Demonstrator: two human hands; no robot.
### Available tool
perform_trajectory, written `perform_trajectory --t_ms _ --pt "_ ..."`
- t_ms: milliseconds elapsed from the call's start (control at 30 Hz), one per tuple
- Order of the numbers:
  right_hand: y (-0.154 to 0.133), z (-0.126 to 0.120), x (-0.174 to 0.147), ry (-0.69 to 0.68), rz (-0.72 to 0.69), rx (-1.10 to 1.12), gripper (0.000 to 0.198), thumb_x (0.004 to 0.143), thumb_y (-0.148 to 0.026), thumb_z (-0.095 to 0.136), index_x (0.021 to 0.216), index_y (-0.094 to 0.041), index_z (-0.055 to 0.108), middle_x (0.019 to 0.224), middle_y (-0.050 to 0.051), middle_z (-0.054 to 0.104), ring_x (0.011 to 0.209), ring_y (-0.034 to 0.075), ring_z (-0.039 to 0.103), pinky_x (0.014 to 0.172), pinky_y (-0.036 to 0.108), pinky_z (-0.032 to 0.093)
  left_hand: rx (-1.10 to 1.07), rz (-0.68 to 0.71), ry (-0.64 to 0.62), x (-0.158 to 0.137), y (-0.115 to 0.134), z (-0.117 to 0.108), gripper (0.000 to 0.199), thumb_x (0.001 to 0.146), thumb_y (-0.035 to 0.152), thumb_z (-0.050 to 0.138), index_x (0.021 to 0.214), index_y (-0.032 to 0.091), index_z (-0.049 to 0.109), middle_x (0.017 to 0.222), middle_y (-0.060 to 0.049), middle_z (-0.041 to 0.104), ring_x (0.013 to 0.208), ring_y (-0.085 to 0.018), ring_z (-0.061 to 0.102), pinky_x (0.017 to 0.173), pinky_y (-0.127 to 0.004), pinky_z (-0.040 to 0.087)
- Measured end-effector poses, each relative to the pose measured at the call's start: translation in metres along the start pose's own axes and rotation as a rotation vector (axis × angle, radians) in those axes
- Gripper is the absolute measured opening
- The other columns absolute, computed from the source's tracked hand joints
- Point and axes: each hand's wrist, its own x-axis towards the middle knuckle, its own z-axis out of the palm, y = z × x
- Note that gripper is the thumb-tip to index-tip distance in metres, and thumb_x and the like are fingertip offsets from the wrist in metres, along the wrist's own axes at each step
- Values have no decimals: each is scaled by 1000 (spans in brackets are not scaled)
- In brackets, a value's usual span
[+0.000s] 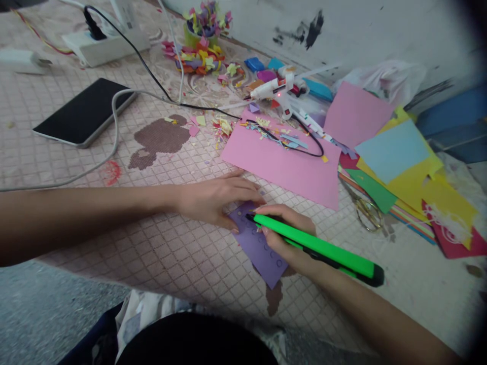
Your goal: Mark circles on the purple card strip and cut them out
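A strip of purple paper (262,256) with a row of small dark ring shapes lies slanted on the cloth near the table's front edge. My left hand (215,200) rests over its upper left end, fingers stretched out and touching the paper. In a pen-like grip, my right hand (291,230) is closed around a long bright-green and black pen-shaped tool (323,243). Its black tip points at the upper end of the strip, close to my left fingertips. Whether the tip touches the paper is too small to tell.
Beyond my hands lies a pink sheet (281,167) with paper scraps and a black cable. Gold-handled scissors (367,210) and coloured papers (395,152) are at the right. A glue gun (272,91), paper flowers (207,25), a tablet (83,114) and a power strip (102,48) stand farther back.
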Motion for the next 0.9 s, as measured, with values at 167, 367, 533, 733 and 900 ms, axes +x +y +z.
perform_trajectory --t_ms 167,367,533,733,900 --pt "1 0 0 -2 10 -12 28 79 -14 64 105 -25 67 94 -1 72 74 12 68 69 24 54 6 -7 -1 0 0 0 60 76 36 76 130 21 53 128 -13 61 128 -30 49 113 -48 26" --pt "-1 1 1 2 1 -4 27 79 -13 63 104 -25 67 90 -2 72 72 12 68 68 24 54 -11 5 2 1 0 -1 59 77 36 75 129 20 54 127 -13 62 126 -29 50 109 -45 33" --pt "0 1 1 -3 -15 -32 28 79 -13 63 104 -25 67 93 -1 72 76 13 67 70 26 55 -4 6 5 1 1 -1 58 77 36 75 129 19 55 127 -14 62 126 -29 51 109 -45 33" --pt "-2 0 1 1 -23 -32 27 79 -14 62 104 -25 66 92 0 72 73 13 68 69 26 55 -4 -15 -2 1 2 -1 57 76 35 75 128 21 56 127 -13 62 125 -29 52 111 -47 29" --pt "-2 1 0 16 -22 -36 28 78 -13 63 103 -25 67 89 -1 72 73 13 67 70 26 55 -2 3 13 1 2 -2 56 76 35 76 126 19 56 126 -14 62 124 -30 53 110 -45 31"
